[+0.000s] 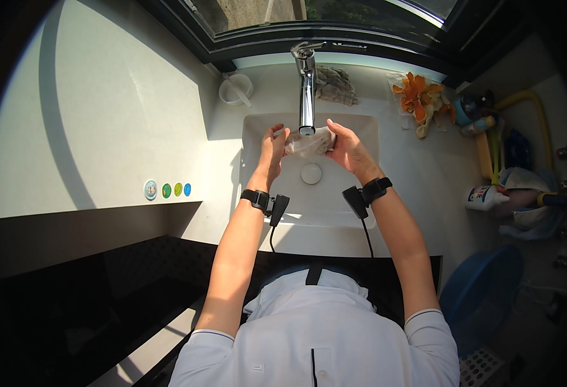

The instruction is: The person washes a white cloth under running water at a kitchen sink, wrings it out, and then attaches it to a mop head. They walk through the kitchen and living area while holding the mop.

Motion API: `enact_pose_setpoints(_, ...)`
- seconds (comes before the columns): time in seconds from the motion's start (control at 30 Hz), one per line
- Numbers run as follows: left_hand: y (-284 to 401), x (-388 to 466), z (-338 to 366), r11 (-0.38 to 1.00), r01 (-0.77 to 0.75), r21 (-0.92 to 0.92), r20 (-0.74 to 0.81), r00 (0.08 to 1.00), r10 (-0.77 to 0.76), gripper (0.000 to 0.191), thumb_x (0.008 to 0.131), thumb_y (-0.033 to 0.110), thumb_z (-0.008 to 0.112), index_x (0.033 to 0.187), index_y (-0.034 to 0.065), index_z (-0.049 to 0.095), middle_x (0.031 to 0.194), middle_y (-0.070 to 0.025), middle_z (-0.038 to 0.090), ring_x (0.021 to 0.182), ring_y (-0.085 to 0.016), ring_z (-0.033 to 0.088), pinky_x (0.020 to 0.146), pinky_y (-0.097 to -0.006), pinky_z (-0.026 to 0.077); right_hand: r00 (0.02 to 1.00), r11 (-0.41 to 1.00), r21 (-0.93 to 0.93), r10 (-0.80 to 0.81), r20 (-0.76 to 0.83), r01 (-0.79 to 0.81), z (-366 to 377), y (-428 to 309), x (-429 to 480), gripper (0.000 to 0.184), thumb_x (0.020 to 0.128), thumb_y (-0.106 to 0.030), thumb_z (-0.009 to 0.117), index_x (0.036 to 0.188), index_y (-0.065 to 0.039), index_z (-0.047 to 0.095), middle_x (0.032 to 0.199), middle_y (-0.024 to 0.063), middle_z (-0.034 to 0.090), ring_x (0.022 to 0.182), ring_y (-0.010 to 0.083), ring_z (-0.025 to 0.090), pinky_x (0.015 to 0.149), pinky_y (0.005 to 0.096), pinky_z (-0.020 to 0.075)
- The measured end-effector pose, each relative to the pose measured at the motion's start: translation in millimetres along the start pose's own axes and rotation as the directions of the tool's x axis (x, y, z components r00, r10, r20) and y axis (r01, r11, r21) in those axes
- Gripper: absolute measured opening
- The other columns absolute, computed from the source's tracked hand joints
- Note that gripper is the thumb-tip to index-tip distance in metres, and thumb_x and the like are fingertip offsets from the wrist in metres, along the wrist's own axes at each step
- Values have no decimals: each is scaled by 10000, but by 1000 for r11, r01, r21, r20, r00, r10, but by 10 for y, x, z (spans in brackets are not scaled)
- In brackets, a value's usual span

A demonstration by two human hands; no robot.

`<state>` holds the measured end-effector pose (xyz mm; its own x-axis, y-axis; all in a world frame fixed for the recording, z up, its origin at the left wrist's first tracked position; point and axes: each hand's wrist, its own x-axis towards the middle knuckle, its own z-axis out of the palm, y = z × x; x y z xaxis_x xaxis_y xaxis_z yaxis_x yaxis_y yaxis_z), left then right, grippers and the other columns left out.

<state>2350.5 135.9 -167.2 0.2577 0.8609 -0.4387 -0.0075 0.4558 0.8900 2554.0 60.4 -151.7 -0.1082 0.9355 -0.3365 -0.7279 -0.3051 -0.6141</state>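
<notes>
Both hands are over a white sink basin (332, 208), just below the spout of a chrome faucet (306, 92). Between them stretches a wet, pale, translucent cloth or bag (310, 144); which of the two cannot be told. My left hand (275, 150) grips its left end, fingers partly curled. My right hand (347, 147) pinches the other end, thumb uppermost. Beneath the held thing lies the round white drain stopper (311, 173). Whether water is running is not clear.
Behind the basin lie a crumpled grey cloth (335, 85), a white bowl (235, 89) with a utensil, and orange peels (419, 96). A white bottle (485, 198) stands to the right, above a blue plastic tub (482, 295). A raised white ledge (119, 106) borders the left.
</notes>
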Motion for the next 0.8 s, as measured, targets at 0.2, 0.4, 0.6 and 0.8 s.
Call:
enact_pose_setpoints(0.2,-55,-199,222,920,313,-235,360,908,-216,569,997,604,401,1306,153,558,1162,-20,601,1089,-183,560,922,-405,469,986,999,37,-32,163,26,249,-9,-13,72,925,-110,581,991,-85,572,1010,39,608,982,170,578,922,395,462)
enact_pose_setpoints(0.4,-45,-209,442,800,327,-503,293,935,-198,405,1043,430,367,1142,108,593,1114,-66,649,1100,-218,597,938,-455,483,999,895,-446,-28,-26,14,252,51,14,345,866,-122,591,1202,-62,638,1092,39,623,1036,218,571,924,385,462)
enact_pose_setpoints(0.6,-56,-182,440,611,352,-709,383,920,-85,263,1017,196,433,1235,68,504,1064,-117,648,982,-247,653,865,-429,570,947,-199,-979,-307,96,35,261,88,-10,260,817,-249,729,1074,-221,760,1134,43,617,1155,295,476,967,453,361)
enact_pose_setpoints(0.8,-90,-126,441,786,255,-564,294,951,-97,341,941,43,585,1273,76,517,997,-65,638,858,-174,662,756,-328,586,861,65,-998,-507,-47,-16,399,-213,-104,425,792,-122,633,1210,-167,692,1240,95,584,1160,295,506,985,477,374)
